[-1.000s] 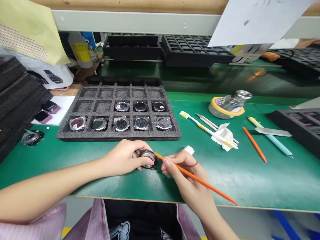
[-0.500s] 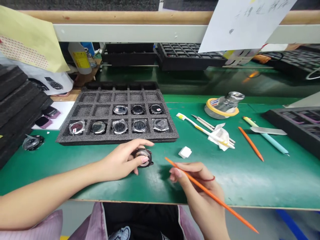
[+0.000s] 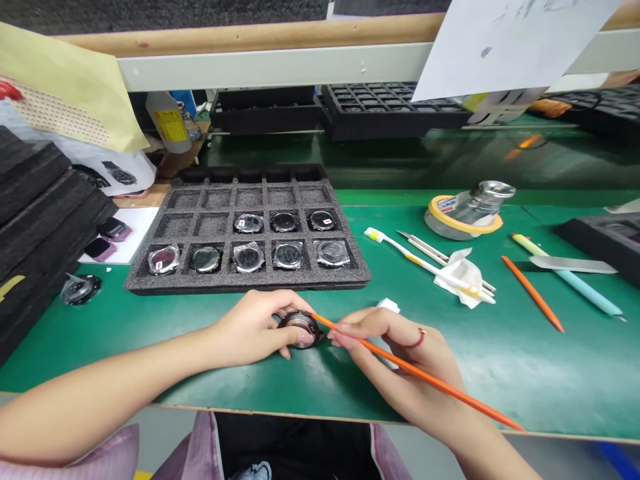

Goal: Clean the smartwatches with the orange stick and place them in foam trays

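Note:
My left hand (image 3: 265,327) grips a round black watch case (image 3: 301,328) near the front of the green table, thumb across its face. In my right hand (image 3: 400,347) is a long thin orange stick (image 3: 425,375), held like a pen. Its pointed tip meets the right upper edge of the watch case; I cannot tell whether it presses in. Partly behind my right fingers lies a small white block (image 3: 389,305). Just beyond my left hand stands a grey foam tray (image 3: 245,281) with round watch cases in its two front rows, some under clear film.
To the right lie a toothbrush (image 3: 400,250), a crumpled tissue (image 3: 463,277), a second orange stick (image 3: 534,293), a light-blue pen-like tool (image 3: 590,293) and a flat blade (image 3: 573,264). A tape roll (image 3: 450,227) holds a metal-topped bottle (image 3: 487,200). Foam trays (image 3: 35,200) are stacked left.
My right hand has moved up and left, bringing the orange stick's tip to the watch case. My left hand still holds the case. The whole view has shifted slightly.

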Available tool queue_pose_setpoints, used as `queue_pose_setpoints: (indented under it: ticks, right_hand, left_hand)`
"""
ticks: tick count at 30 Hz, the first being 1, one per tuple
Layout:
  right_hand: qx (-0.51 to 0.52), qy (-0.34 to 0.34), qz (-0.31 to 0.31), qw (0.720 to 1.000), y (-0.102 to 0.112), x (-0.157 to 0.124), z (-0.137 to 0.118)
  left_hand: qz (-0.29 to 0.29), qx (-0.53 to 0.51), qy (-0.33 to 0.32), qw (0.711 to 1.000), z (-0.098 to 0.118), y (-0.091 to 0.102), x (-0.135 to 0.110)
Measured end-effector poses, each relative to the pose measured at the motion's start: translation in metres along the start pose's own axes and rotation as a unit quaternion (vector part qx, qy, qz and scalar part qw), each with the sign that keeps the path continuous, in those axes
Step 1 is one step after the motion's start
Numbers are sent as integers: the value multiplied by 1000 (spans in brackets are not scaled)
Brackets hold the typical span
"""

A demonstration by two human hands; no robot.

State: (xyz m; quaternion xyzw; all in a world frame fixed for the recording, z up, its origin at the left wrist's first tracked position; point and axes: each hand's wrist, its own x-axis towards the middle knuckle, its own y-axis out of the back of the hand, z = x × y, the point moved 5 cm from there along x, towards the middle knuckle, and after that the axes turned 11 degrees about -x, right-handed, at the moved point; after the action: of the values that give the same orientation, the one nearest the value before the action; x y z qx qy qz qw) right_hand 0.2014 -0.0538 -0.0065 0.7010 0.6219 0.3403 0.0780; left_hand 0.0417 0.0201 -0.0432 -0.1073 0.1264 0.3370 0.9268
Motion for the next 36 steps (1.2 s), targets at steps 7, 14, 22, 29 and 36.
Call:
queue_pose_setpoints:
  ticks: [7, 14, 22, 29, 36]
  right_hand:
    - [-4, -44, 21, 999, -11, -22, 6]
    - [-5, -115, 81, 990, -23, -51, 12]
    - [-50, -42, 97, 993, -27, -52, -6]
    - [24, -94, 176, 980, -14, -59, 1]
    - [21, -47, 92, 994, -9, -31, 4]
  left_hand:
    - [4, 1, 4, 1000, -2, 2, 0]
    - [6, 25, 8, 1000, 0, 2, -1]
    - [5, 47, 8, 999, -1, 4, -1]
    - [-32, 81, -74, 993, 9, -2, -8]
    - [-21, 63, -37, 997, 5, -1, -1]
